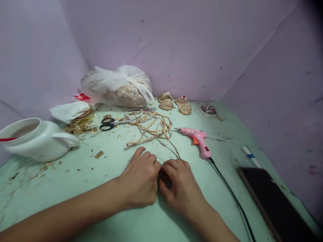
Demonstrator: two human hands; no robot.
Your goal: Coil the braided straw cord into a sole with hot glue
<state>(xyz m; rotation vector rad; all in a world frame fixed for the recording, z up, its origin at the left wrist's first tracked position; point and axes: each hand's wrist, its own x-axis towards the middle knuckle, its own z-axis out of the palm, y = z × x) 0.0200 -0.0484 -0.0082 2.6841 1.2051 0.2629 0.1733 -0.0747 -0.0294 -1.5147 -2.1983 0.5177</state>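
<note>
My left hand and my right hand meet low in the middle of the table, fingers closed. Between them shows a small brown piece of braided straw cord, mostly hidden by my fingers. From my right fingertips the light tan cord runs away from me into a loose tangle, which lies on the table. A pink glue gun rests on its side to the right, nozzle pointing left, with a small orange light on. Black-handled scissors lie left of the tangle.
At left stands a white pot. Behind are a tied plastic bag, a white ring, two small woven slippers and a small dish. A phone and the gun's black cable lie right. Straw scraps litter the left.
</note>
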